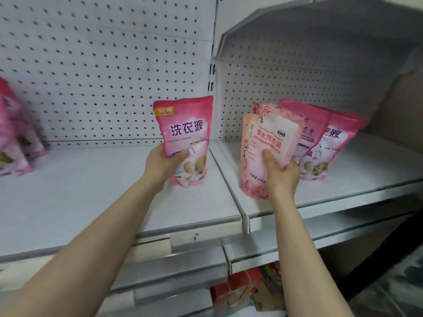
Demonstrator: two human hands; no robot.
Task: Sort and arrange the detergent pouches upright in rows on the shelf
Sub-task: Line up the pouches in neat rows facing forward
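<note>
Fingers (294,164) of the right hand (282,177) curl round a pale-pink pouch (274,138) with red lettering, upright on the shelf (91,191) right of centre. The left hand (160,164) grips a deep-pink pouch (185,131) with purple lettering and a gold NEW tag at frame centre. More deep-pink pouches (329,145) lean behind the pale one; further pouches (13,143) stand blurred at the left edge.
</note>
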